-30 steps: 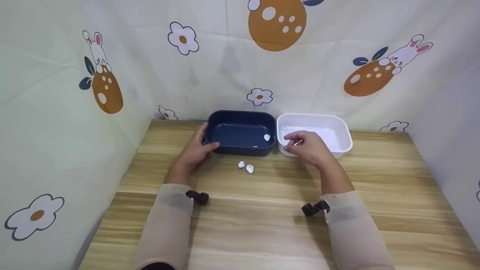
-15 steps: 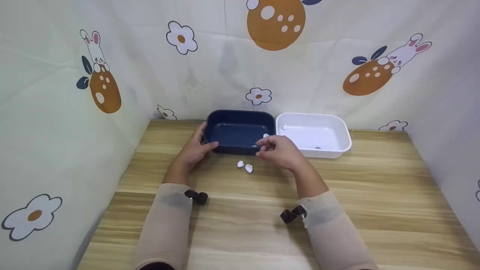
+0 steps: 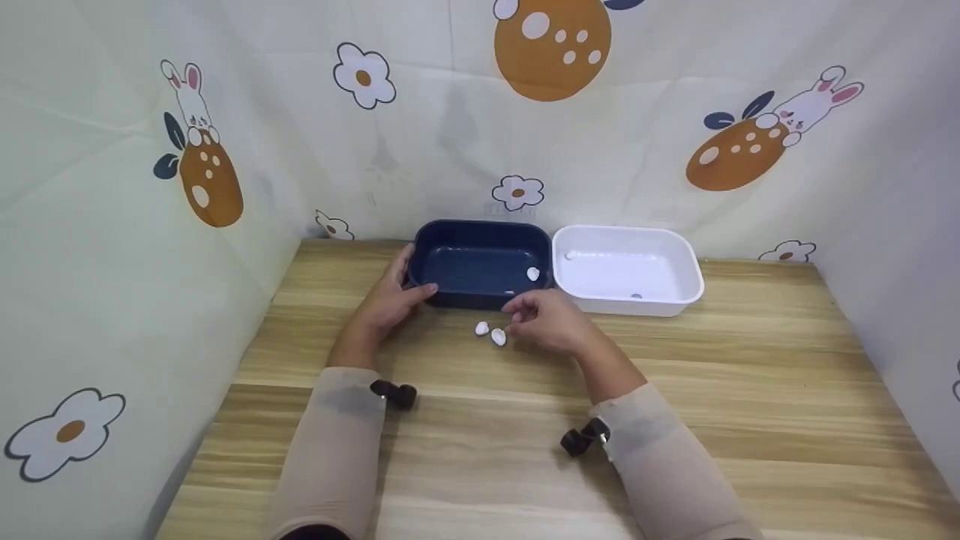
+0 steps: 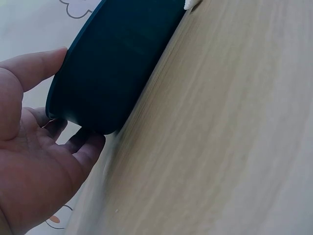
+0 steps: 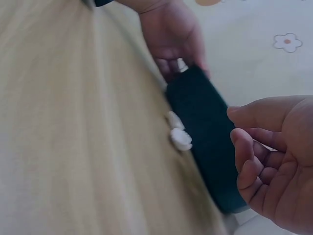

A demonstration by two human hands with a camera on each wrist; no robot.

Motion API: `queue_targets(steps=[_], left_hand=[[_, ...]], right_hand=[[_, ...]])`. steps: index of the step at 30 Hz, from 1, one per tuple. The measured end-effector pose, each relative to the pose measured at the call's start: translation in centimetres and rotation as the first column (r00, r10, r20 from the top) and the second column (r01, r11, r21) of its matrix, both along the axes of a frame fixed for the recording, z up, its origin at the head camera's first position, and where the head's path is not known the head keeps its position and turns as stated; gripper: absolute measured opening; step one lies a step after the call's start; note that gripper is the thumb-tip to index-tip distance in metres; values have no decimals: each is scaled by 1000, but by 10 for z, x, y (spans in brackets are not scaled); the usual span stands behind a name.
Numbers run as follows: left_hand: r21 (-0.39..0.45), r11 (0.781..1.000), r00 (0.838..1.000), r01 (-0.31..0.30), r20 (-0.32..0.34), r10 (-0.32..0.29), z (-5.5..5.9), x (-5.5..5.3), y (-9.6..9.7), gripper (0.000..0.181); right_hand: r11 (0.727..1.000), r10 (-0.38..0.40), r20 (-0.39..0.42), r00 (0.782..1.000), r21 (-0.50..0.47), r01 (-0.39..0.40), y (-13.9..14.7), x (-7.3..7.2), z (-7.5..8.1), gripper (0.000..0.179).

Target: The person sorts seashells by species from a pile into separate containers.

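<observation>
My left hand (image 3: 388,297) grips the left end of a dark blue rectangular bin (image 3: 480,301), thumb over the front rim and fingers round its side. In the left wrist view its fingertips touch the bin's wall. Two small white seashells lie on the table before the bin: a left shell (image 3: 481,328) and a right shell (image 3: 499,337). My right hand (image 3: 551,321) hovers just right of them, fingers loosely bent, nothing visible between thumb and fingers. Inside the blue bin, a white shell (image 3: 533,274) sits at the right, with another pale bit near the front wall.
A white bin (image 3: 628,306) stands against the blue bin's right side. It holds a small white piece (image 3: 569,256) at back left and a greyish piece (image 3: 636,295) at the front. Both bins stand on a wood-grain table (image 3: 480,450) by a patterned cloth wall (image 3: 420,150).
My right hand has moved left from over the white bin, past the blue bin's right end, then down towards the table shells. The left hand stays on the blue bin.
</observation>
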State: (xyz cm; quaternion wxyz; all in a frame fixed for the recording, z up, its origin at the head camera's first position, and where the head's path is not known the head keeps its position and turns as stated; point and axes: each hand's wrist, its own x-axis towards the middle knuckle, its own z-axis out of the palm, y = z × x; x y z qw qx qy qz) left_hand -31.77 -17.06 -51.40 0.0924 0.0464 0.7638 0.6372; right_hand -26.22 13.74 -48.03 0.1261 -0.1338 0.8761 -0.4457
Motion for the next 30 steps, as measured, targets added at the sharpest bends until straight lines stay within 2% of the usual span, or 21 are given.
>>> queue_targets(steps=[4, 12, 19, 30], left_hand=[[-11, 1000, 1000, 2, 0, -2, 1, 0, 1, 99], [0, 1000, 1000, 2, 10, -2, 0, 0, 1, 100], [8, 1000, 1000, 1, 8, -2, -1, 0, 0, 98], [-2, 1000, 1000, -7, 5, 7, 1, 0, 0, 98]], right_hand=[[999, 32, 14, 999, 10, -33, -2, 1, -11, 29], [994, 62, -43, 997, 88, -58, -4, 2, -22, 27], [997, 61, -41, 997, 46, -59, -10, 2, -33, 31], [995, 50, -54, 997, 92, -45, -13, 3, -34, 29]])
